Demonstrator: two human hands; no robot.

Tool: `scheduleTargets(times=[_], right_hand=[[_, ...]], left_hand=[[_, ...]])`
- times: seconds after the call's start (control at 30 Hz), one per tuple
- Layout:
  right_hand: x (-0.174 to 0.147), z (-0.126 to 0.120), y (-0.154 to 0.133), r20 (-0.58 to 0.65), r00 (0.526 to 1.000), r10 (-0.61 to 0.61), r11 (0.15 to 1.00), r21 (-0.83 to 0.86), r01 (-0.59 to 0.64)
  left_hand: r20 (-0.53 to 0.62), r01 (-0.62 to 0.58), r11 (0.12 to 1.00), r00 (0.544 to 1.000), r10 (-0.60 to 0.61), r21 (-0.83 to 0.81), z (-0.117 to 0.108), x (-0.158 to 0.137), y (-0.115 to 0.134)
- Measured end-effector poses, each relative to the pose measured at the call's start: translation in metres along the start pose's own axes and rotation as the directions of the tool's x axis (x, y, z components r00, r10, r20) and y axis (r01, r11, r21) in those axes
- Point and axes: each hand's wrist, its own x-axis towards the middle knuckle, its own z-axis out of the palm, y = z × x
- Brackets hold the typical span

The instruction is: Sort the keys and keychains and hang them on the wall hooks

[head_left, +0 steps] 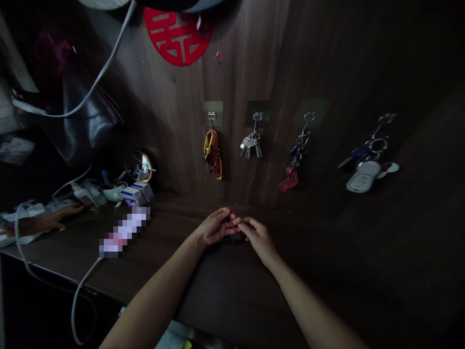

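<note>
A red cord (232,222) runs between my two hands, just above the dark wooden shelf (225,286). My left hand (214,228) is closed on the cord's upper end, pinching it with thumb and finger, palm partly turned up. From the other side my right hand (256,236) pinches the cord's lower end with its fingertips. Something small and dark (232,238) shows beneath the fingers; I cannot make out what it is. Above the hands, a red and yellow braided cord bundle (211,150) and a bunch of keys (253,145) hang on wall hooks.
Farther right hang keys with a red tag (288,179) and keys with a white remote fob (364,176). At left stand a small box (136,195), a round mirror (141,167) and a black bag (89,111). A white cable (74,305) loops over the shelf's front edge.
</note>
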Motion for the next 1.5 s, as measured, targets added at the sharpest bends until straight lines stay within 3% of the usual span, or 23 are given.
scheduleTargets(times=[0.17,0.43,0.57,0.7,0.83,1.0,1.23,1.5], right_hand=[[0.001,0.001,-0.004,0.004,1.0,0.009,0.999,0.046,-0.009],[0.003,-0.003,-0.015,-0.15,0.988,-0.038,0.977,0.202,0.068],[0.0,-0.007,-0.025,-0.133,0.99,-0.054,0.966,0.243,0.086],[-0.003,-0.009,-0.033,-0.108,0.991,-0.074,0.955,0.278,0.101],[-0.004,-0.012,-0.039,-0.124,0.99,-0.071,0.958,0.269,0.103],[-0.004,-0.016,-0.045,-0.151,0.986,-0.076,0.947,0.3,0.119],[-0.004,-0.018,-0.046,-0.239,0.971,-0.029,0.948,0.302,0.103],[0.0,-0.022,-0.043,-0.323,0.945,0.056,0.869,0.481,0.113]], left_hand=[[0.038,-0.007,0.998,0.999,0.005,0.059,-0.001,-0.001,-0.002],[0.005,-0.133,0.977,0.991,0.134,0.165,-0.007,0.0,-0.001],[0.021,-0.211,0.945,0.977,0.213,0.251,-0.006,0.002,-0.003],[0.112,-0.274,0.871,0.962,0.25,0.407,0.006,-0.002,-0.003],[0.203,-0.267,0.788,0.962,0.183,0.554,0.017,-0.008,-0.006],[0.32,-0.227,0.844,0.945,0.07,0.486,0.021,-0.012,-0.013],[0.316,-0.119,0.918,0.949,-0.008,0.379,0.022,-0.015,-0.018],[0.29,0.058,0.959,0.947,-0.141,0.278,0.018,-0.015,-0.02]])
